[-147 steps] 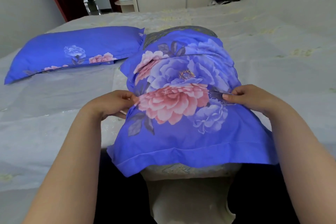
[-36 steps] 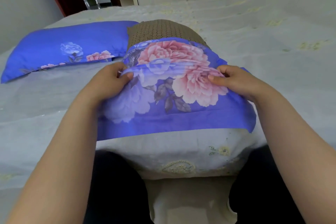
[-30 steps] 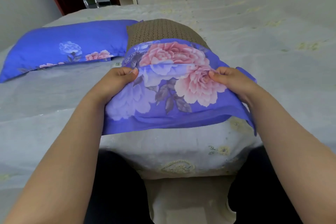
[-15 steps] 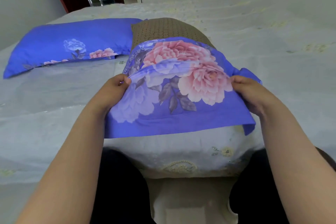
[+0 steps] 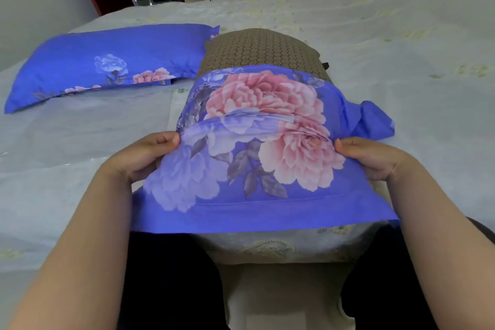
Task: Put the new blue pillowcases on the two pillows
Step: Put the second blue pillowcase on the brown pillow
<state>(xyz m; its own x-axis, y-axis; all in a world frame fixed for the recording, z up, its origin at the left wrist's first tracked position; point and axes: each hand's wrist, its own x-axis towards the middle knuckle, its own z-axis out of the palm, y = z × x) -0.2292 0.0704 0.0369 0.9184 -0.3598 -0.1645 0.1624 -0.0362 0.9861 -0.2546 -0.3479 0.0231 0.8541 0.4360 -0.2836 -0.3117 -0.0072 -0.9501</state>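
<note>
Two forearms outstretched, left hand (image 5: 144, 154) and right hand (image 5: 375, 158) fingers pinching blue pillowcase (image 5: 257, 158) sides over brown pillow (image 5: 262, 48)

No text, label, brand, number or sign can be read anywhere in this view. The blue pillowcase (image 5: 257, 158) carries only a printed pattern of pink and pale blue flowers, with no lettering on it. The bedsheet (image 5: 401, 67) shows faint yellowish embroidered motifs, too blurred to make out as anything more than decoration.
</note>
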